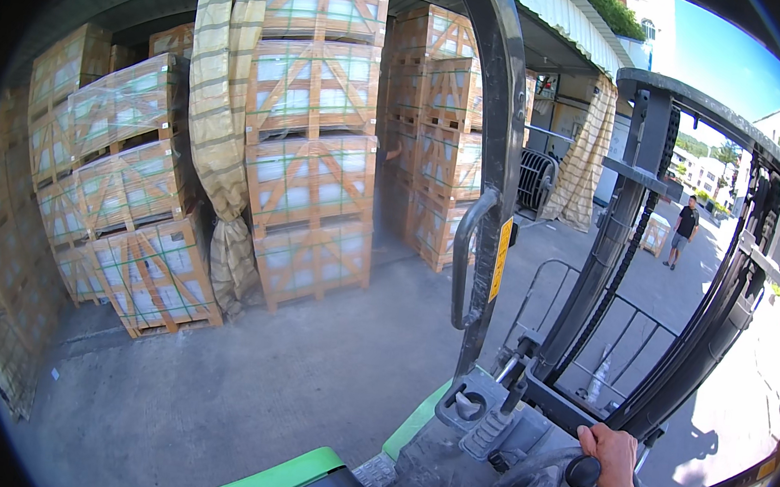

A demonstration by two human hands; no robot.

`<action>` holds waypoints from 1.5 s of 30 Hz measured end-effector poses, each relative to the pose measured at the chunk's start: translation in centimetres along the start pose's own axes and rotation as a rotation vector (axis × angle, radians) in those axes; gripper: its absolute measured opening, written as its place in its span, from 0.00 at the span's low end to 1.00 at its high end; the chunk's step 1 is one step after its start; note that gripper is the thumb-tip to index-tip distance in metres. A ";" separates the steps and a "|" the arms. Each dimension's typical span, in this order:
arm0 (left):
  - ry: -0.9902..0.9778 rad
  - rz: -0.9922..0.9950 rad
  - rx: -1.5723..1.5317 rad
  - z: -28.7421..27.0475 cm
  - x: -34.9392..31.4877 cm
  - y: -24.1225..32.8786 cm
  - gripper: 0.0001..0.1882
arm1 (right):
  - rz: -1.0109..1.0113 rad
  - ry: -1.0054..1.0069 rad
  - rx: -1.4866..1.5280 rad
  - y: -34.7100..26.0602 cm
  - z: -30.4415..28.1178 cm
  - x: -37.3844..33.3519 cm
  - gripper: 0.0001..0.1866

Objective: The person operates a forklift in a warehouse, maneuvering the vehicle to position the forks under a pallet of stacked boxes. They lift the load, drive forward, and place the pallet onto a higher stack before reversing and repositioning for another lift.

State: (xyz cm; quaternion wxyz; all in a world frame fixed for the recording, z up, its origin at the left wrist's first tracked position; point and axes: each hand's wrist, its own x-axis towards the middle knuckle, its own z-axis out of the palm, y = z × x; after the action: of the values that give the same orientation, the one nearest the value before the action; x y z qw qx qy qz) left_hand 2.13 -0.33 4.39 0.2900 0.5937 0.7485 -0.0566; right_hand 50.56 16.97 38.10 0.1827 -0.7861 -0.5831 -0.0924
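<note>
My right hand is closed at the upper right of a forklift's dark steering wheel, its fingers curled over the rim. Just left of the hand sits the wheel's round black knob, which the fingers do not hold. The forearm rises from the lower edge. My left hand is out of view. Beyond the wheel lies a dusty grey dashboard with a recessed holder. A black lift mast with chains stands ahead, to the right.
Tall stacks of strapped wooden crates stand left, beside a hanging striped curtain. A black pillar with a grab handle rises nearby. Green bodywork lies below. A person stands beyond the mast, near a small crate.
</note>
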 end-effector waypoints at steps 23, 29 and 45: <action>0.005 -0.006 -0.104 1.7 1.3 -1.7 0.35 | 0.059 0.143 0.382 0.3 -1.3 -0.3 0.17; -0.075 -0.038 -0.202 0.8 1.3 -1.2 0.39 | 0.034 0.354 0.811 0.6 -0.8 -0.7 0.13; 0.116 0.645 -1.139 -13.6 9.9 27.2 0.27 | 0.286 0.588 0.611 6.6 -5.6 -22.5 0.04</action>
State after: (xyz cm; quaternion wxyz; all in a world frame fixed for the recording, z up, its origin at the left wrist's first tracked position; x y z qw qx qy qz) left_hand 20.98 21.87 17.70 0.5207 0.5440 0.4602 0.4703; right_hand 50.35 -6.80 34.03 0.5753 -0.7094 -0.3923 -0.1092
